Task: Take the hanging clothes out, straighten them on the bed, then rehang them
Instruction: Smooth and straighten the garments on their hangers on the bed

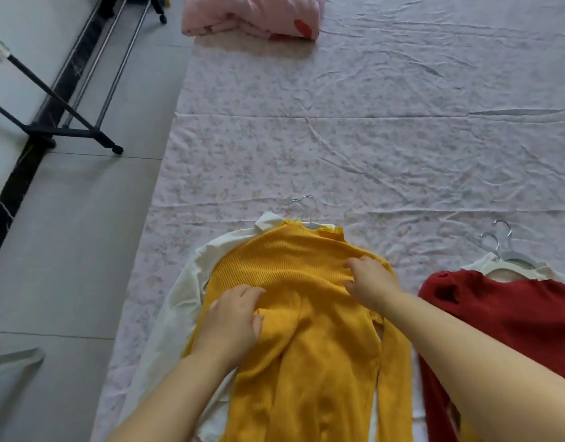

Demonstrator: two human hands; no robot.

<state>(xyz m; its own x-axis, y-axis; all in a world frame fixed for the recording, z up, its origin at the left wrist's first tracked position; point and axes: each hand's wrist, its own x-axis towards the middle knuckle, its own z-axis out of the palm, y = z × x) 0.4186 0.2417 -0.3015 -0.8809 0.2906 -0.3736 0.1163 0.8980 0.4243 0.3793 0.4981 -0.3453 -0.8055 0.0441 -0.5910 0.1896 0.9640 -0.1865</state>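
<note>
Head view. Yellow sweater [306, 330] lies flat, collar away from the person, near the edge of the bed [338, 138], stacked on a white shirt [185, 295] that shows around its left side. Two wire hooks [303, 207] stick out past the collar, so both garments appear to be on their hangers. Left hand [230, 317]: fingers curled, thumb opposed, pinching a raised fold of knit at chest level. Right hand [370, 279]: fingers curled into the knit just below the right shoulder, fabric bunched under the fingertips. Judgement: ribbed knit, soft, light and stretchy, no stiffness. It will drag and ruck rather than slide, and may shift the shirt beneath. Best held at the shoulders or hem and smoothed with flat palms, then lifted by the hooks. Red top [514, 314] lies just to the right, on its own hangers [498, 247]. Folded pink quilt [252, 17] sits at the far end. Rack [67, 122] stands on the floor to the left. No containers in view.
</note>
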